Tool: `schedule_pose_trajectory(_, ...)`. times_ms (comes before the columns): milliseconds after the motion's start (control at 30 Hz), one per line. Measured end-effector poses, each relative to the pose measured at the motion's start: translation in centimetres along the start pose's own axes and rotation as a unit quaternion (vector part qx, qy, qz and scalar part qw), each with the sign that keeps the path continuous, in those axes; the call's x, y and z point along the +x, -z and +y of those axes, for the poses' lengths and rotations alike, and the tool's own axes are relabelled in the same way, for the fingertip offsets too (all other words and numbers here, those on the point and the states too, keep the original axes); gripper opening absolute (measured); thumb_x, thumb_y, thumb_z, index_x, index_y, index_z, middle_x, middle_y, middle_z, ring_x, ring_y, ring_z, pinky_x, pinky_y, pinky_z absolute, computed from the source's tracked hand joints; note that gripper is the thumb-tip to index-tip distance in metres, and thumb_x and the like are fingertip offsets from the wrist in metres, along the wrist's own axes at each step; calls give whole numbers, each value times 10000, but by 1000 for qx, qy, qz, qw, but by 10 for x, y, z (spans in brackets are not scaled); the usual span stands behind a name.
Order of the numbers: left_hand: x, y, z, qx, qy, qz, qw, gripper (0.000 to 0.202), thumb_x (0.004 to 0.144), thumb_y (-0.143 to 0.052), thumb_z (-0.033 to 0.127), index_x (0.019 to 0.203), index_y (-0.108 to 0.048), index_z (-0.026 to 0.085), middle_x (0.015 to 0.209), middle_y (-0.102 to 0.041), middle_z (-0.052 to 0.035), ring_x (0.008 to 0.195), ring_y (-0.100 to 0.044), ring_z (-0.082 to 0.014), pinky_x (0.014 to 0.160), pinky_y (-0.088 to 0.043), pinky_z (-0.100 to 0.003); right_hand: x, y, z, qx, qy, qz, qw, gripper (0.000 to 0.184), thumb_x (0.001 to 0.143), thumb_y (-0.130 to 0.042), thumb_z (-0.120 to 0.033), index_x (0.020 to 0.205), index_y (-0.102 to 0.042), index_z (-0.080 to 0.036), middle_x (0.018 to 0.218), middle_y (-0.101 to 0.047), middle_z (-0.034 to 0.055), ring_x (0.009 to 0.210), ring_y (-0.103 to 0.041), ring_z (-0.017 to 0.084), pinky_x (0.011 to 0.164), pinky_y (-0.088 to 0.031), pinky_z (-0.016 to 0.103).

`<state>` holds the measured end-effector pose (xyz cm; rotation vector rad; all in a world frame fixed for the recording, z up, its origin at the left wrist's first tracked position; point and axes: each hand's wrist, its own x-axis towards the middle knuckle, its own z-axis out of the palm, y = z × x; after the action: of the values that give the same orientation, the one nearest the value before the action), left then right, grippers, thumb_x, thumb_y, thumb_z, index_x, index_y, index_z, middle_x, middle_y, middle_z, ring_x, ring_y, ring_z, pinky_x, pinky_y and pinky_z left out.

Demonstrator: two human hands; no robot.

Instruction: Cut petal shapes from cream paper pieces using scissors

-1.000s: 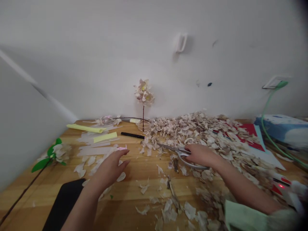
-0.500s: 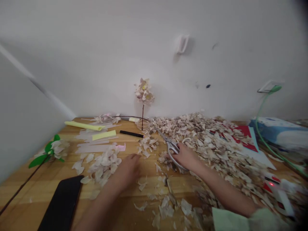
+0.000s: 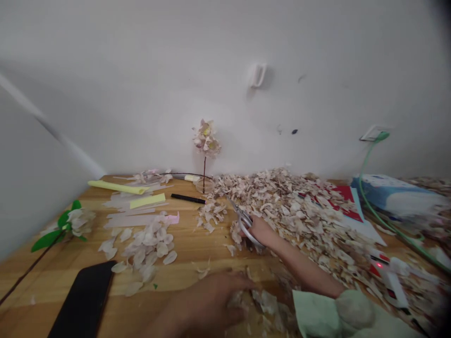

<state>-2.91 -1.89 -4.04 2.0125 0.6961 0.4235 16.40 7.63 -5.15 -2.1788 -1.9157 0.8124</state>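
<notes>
My right hand (image 3: 261, 231) is closed around the handles of a pair of silver scissors (image 3: 244, 218), whose blades point away from me, toward the far side of the table. My left hand (image 3: 216, 300), blurred by motion, is low over the near edge of the scattered dry petals (image 3: 269, 303). Its fingers are apart, and I see nothing held in them. Left of the hands lies a pile of pale, thin petals (image 3: 153, 246). Small heaps of petals (image 3: 212, 213) sit just left of the scissor tips.
A large petal heap (image 3: 275, 185) spreads along the wall. A flower on a stem (image 3: 206, 141) stands at the back, near a black pen (image 3: 188, 198). At left are a green-leaved flower (image 3: 81, 220), a black phone (image 3: 84, 300) and yellow paper (image 3: 148, 201). A power strip (image 3: 391, 279) lies right.
My left hand has moved right and toward me, from beside the pale petal pile to the near petals. My right hand still holds the scissors. The view has shifted slightly.
</notes>
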Motion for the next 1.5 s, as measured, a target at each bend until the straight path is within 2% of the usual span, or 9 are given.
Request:
schedule_pose_trajectory(67, 3, 3, -3, -26, 15, 112, 993, 333, 726, -541, 169, 1043, -593, 256, 1044, -645, -31, 983, -565, -204, 887, -408, -340, -10, 8, 2, 57, 36, -30, 997, 189, 861, -548, -300, 962, -584, -143, 927, -621, 18, 782, -610, 153, 691, -509, 335)
schedule_pose_trajectory(167, 11, 11, -8, -98, 75, 310, 943, 214, 754, -511, 199, 960, -568, 199, 944, -627, -64, 899, -575, -193, 835, -440, -366, -31, 17, 3, 151, 94, -84, 980, 160, 851, -559, -292, 895, -573, -139, 778, -606, -19, 606, -579, 101, 548, -485, 251)
schedule_pose_trajectory(233, 14, 15, -8, -184, 103, 351, 912, 225, 724, -560, 235, 943, -541, 185, 965, -599, -79, 854, -577, -187, 760, -472, -352, -45, 18, 1, 206, 126, -111, 964, 162, 777, -629, -273, 847, -554, -148, 713, -589, -39, 533, -537, 80, 489, -442, 212)
schedule_pose_trajectory(433, 13, 12, 4, -337, 114, 224, 907, 413, 672, -609, 218, 1069, -515, 159, 1002, -598, -106, 840, -575, -186, 664, -496, -316, -62, 7, -8, 305, 171, -153, 924, 258, 556, -685, -290, 752, -539, -208, 647, -617, -41, 557, -566, 135, 545, -456, 246)
schedule_pose_trajectory(567, 12, 3, 5, -237, 94, 233, 939, 351, 699, -557, 162, 1049, -570, 166, 977, -638, -87, 893, -569, -190, 596, -465, -243, -65, -3, -4, 318, 183, -139, 920, 244, 574, -674, -297, 778, -569, -215, 757, -670, 5, 710, -619, 207, 676, -478, 304)
schedule_pose_trajectory(767, 14, -5, 0, -129, 105, 263, 950, 382, 670, -526, 105, 1041, -589, 174, 1033, -637, -71, 922, -580, -186, 649, -479, -255, -66, -24, 2, 313, 156, -71, 934, 321, 587, -660, -350, 838, -521, -204, 764, -642, 36, 736, -597, 242, 661, -471, 332)
schedule_pose_trajectory(1067, 9, 14, 6, -129, 138, 192, 963, 326, 680, -584, 177, 1006, -603, 179, 1004, -653, -67, 930, -590, -191, 680, -488, -269, -74, -22, -7, 338, 142, -42, 929, 220, 563, -614, -326, 727, -504, -230, 600, -543, -35, 602, -531, 185, 549, -418, 265)
schedule_pose_trajectory(1300, 6, 21, 2, -78, 161, 191, 965, 377, 689, -546, 148, 1062, -597, 147, 997, -664, -90, 872, -617, -198, 720, -504, -301, -72, -20, -10, 345, 127, -33, 930, 195, 533, -558, -314, 688, -482, -225, 570, -489, -49, 559, -489, 158, 525, -403, 248)
schedule_pose_trajectory(1500, 7, 16, -4, -165, 129, 159, 965, 354, 733, -511, 121, 1068, -613, 173, 1002, -691, -62, 897, -633, -198, 808, -480, -330, -72, -23, -9, 330, 119, 6, 936, 241, 552, -607, -364, 704, -484, -225, 583, -555, -39, 575, -540, 169, 509, -417, 234)
